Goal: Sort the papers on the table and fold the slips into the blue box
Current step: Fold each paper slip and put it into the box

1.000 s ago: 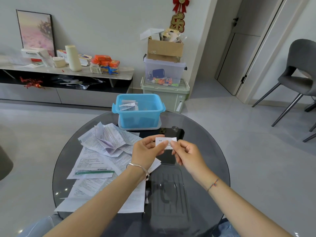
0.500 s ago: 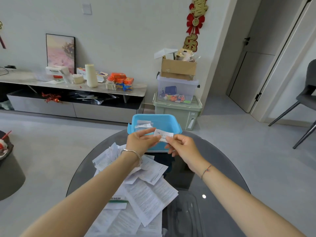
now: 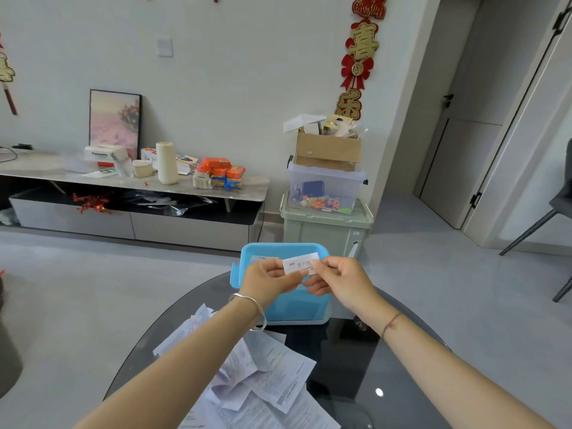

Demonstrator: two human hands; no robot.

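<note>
A small folded white slip [image 3: 299, 264] with printed characters is held over the open blue box [image 3: 288, 308]. My left hand [image 3: 268, 281] pinches its left end and my right hand [image 3: 342, 281] pinches its right end. The blue box stands at the far edge of the round dark glass table [image 3: 365, 366], and a pale slip lying inside it shows behind my left hand. Loose printed papers [image 3: 266, 376] lie in a crumpled heap on the near left of the table, partly under my left forearm.
Beyond the table stand a green bin [image 3: 325, 233] with a clear tub and a cardboard box stacked on it. A low TV cabinet [image 3: 133, 193] with clutter runs along the left wall. A grey chair [image 3: 554, 212] is at the right edge.
Both hands have carried the slip forward from above the table's middle to over the blue box. My view has tilted up, so the box and papers sit lower in frame.
</note>
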